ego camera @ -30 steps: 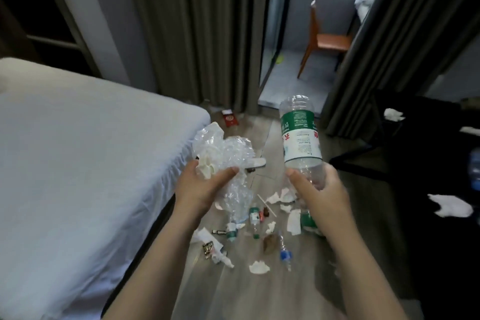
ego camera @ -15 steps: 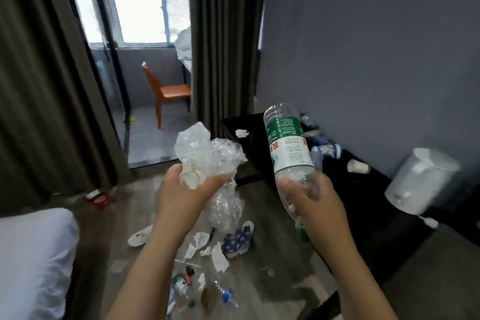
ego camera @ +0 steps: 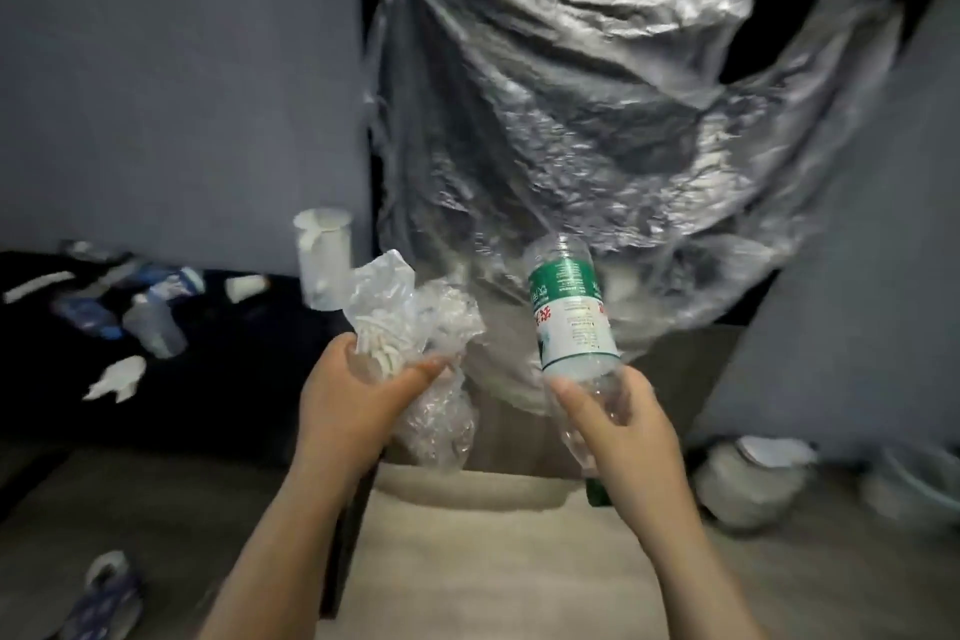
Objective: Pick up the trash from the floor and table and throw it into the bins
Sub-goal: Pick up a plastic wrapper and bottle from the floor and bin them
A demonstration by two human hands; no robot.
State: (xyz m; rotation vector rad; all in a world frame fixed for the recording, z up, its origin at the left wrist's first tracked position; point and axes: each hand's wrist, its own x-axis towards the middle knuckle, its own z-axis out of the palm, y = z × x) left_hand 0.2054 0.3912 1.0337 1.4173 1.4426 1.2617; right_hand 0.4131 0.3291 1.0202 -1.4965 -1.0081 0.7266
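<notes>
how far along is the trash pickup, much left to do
Nothing shows as binned yet. In hand: the left hand grips crumpled plastic wrap, the right hand a clear bottle, both before the big clear bag. Left: bottles and paper scraps on the black table.

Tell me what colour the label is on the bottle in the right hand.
Green on top, white below, on the bottle; head view.

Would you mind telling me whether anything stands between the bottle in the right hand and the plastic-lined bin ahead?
Nothing visible does. The right hand holds the bottle right in front of the bin liner, with only open air between them; the left hand's crumpled plastic sits off to the side.
</notes>
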